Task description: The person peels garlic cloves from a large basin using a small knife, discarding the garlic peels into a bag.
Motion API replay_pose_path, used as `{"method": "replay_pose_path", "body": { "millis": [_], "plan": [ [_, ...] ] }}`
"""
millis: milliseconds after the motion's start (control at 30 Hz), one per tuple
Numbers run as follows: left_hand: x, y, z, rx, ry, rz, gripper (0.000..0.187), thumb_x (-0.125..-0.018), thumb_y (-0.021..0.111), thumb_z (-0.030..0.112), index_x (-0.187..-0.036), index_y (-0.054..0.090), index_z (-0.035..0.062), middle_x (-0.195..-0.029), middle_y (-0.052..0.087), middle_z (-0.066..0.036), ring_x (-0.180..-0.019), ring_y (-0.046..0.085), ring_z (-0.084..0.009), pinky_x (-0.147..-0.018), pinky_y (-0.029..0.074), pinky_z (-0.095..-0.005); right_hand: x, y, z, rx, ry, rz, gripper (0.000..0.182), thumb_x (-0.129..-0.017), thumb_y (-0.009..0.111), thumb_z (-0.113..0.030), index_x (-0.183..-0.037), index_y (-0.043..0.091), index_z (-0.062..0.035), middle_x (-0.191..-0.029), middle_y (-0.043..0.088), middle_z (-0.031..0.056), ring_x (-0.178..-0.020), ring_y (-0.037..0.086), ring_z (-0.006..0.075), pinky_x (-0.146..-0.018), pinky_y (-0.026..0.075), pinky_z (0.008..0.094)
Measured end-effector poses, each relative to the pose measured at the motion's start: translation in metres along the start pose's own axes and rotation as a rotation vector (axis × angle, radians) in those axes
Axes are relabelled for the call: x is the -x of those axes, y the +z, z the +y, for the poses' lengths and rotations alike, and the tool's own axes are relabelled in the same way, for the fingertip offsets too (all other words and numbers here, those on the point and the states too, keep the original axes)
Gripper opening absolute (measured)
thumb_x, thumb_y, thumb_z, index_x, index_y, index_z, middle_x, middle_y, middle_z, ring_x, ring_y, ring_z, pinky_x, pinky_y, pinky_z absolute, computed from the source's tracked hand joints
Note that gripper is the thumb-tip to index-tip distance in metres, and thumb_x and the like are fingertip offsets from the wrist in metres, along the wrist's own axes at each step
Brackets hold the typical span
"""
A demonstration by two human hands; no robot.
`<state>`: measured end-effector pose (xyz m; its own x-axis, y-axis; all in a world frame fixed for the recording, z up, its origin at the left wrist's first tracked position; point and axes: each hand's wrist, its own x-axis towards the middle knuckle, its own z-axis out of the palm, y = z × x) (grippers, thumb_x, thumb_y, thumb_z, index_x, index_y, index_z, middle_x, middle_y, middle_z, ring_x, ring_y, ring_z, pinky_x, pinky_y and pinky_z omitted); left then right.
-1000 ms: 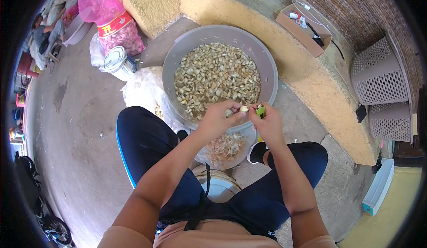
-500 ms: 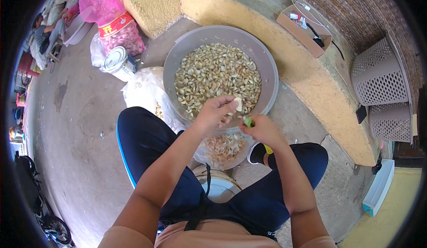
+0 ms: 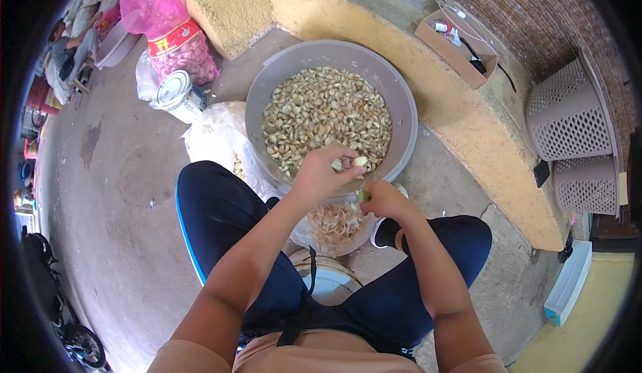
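My left hand (image 3: pixel 329 167) is closed on pale garlic cloves (image 3: pixel 360 162), held over the near rim of a big grey tub (image 3: pixel 399 82). Unpeeled garlic cloves (image 3: pixel 328 115) fill the tub's bottom. Just right of and below it, my right hand (image 3: pixel 386 200) is closed around a small green tool (image 3: pixel 363 196); its working end is not clear to see. Beneath both hands sits a clear plastic-lined container of papery garlic skins (image 3: pixel 332 224). To the tub's left a white plastic bag (image 3: pixel 217 132) holds pale cloves.
A lidded metal can (image 3: pixel 180 95) and pink mesh sacks (image 3: pixel 184 52) stand at the upper left. A yellow ledge (image 3: pixel 461 132) curves along the right, with a cardboard box (image 3: pixel 455 52) on it. Grey perforated baskets (image 3: pixel 568 119) are farther right. Another person (image 3: pixel 63 52) sits far left.
My right hand has moved down and left with the green tool, over the skins. My left hand has turned slightly, and more pale cloves show in its fingers.
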<state>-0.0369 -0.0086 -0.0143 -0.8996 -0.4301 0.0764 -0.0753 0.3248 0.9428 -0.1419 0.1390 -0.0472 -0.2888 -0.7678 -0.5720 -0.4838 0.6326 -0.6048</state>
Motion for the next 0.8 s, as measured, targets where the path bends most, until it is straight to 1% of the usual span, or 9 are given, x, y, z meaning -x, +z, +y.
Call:
{"method": "replay_pose_path", "body": {
  "millis": [67, 167, 267, 367, 433, 533, 567, 667, 800],
  "plan": [
    [0.0, 0.0, 0.0, -0.023, 0.035, 0.018, 0.022, -0.066, 0.071, 0.01, -0.083, 0.061, 0.002, -0.071, 0.057, -0.004, -0.066, 0.053, -0.0113, -0.064, 0.043, -0.024, 0.001, -0.003, -0.003, 0.05, -0.008, -0.039, 0.022, -0.068, 0.064, -0.016, -0.078, 0.059, 0.0028, -0.058, 0.06, 0.0088, -0.046, 0.056, 0.0171, -0.045, 0.046, 0.0285],
    [0.0, 0.0, -0.002, -0.081, 0.092, 0.033, 0.022, -0.065, 0.071, 0.01, -0.083, 0.061, 0.0027, -0.071, 0.057, -0.005, -0.065, 0.054, -0.0126, -0.062, 0.044, -0.0245, -0.005, 0.002, 0.002, -0.065, 0.019, 0.125, 0.023, -0.073, 0.061, -0.021, -0.08, 0.06, 0.0009, -0.058, 0.059, 0.0079, -0.044, 0.053, 0.0134, -0.042, 0.043, 0.0261],
    [0.001, -0.001, -0.004, -0.157, 0.101, 0.052, 0.022, -0.064, 0.072, 0.012, -0.082, 0.061, 0.0041, -0.071, 0.057, -0.005, -0.064, 0.055, -0.0139, -0.061, 0.044, -0.0252, 0.004, -0.012, -0.015, -0.477, 0.095, 0.228, 0.024, -0.078, 0.058, -0.024, -0.085, 0.06, -0.0013, -0.062, 0.059, 0.0059, -0.041, 0.048, 0.0095, -0.039, 0.038, 0.0235],
    [0.001, 0.001, -0.007, -0.26, 0.124, 0.078, 0.022, -0.064, 0.071, 0.017, -0.081, 0.061, 0.0075, -0.071, 0.057, -0.004, -0.063, 0.056, -0.0165, -0.058, 0.045, -0.027, 0.01, -0.023, -0.021, -1.099, -0.08, 0.216, 0.029, -0.078, 0.061, -0.028, -0.088, 0.059, -0.0014, -0.064, 0.058, 0.0024, -0.044, 0.043, 0.0055, -0.039, 0.033, 0.0191],
    [0.003, 0.003, -0.007, -0.362, 0.176, 0.089, 0.022, -0.066, 0.068, 0.026, -0.081, 0.061, 0.0116, -0.07, 0.056, -0.003, -0.062, 0.058, -0.0206, -0.055, 0.044, -0.0299, 0.012, -0.022, -0.023, -1.023, -0.1, 0.237, 0.029, -0.078, 0.061, -0.028, -0.089, 0.058, -0.001, -0.065, 0.057, 0.0016, -0.043, 0.041, 0.0053, -0.039, 0.033, 0.0188],
    [0.005, 0.005, -0.001, -0.398, 0.165, 0.054, 0.024, -0.065, 0.069, 0.027, -0.084, 0.062, 0.013, -0.069, 0.055, -0.002, -0.063, 0.057, -0.0203, -0.055, 0.044, -0.0303, 0.008, -0.016, -0.02, -0.983, -0.119, 0.301, 0.029, -0.078, 0.061, -0.026, -0.093, 0.058, -0.0004, -0.062, 0.055, 0.0003, -0.042, 0.039, 0.0051, -0.04, 0.033, 0.0193],
    [0.005, 0.005, -0.001, -0.335, 0.14, 0.047, 0.025, -0.063, 0.071, 0.022, -0.084, 0.062, 0.0114, -0.07, 0.056, -0.003, -0.064, 0.057, -0.0184, -0.057, 0.044, -0.0289, 0.007, -0.014, -0.019, -0.982, -0.123, 0.329, 0.029, -0.079, 0.061, -0.025, -0.094, 0.058, -0.0002, -0.061, 0.054, -0.0001, -0.042, 0.039, 0.0051, -0.04, 0.033, 0.0197],
    [0.002, 0.004, 0.0, -0.14, 0.077, 0.019, 0.029, -0.061, 0.074, 0.012, -0.087, 0.063, 0.0076, -0.073, 0.058, -0.004, -0.065, 0.056, -0.0138, -0.062, 0.044, -0.0257, 0.008, -0.021, -0.012, -1.319, -0.195, 0.193, 0.029, -0.079, 0.058, -0.022, -0.097, 0.057, 0.0005, -0.063, 0.053, -0.0002, -0.041, 0.037, 0.0054, -0.041, 0.033, 0.0205],
    [-0.001, 0.001, -0.001, 0.024, 0.082, -0.037, 0.03, -0.061, 0.073, 0.006, -0.09, 0.063, 0.0055, -0.073, 0.058, -0.004, -0.067, 0.055, -0.0116, -0.065, 0.043, -0.0246, 0.018, -0.03, -0.02, -1.469, -0.252, 0.044, 0.027, -0.08, 0.055, -0.021, -0.097, 0.057, 0.0004, -0.066, 0.052, 0.0005, -0.042, 0.036, 0.0055, -0.041, 0.031, 0.0204]
  ]
}}
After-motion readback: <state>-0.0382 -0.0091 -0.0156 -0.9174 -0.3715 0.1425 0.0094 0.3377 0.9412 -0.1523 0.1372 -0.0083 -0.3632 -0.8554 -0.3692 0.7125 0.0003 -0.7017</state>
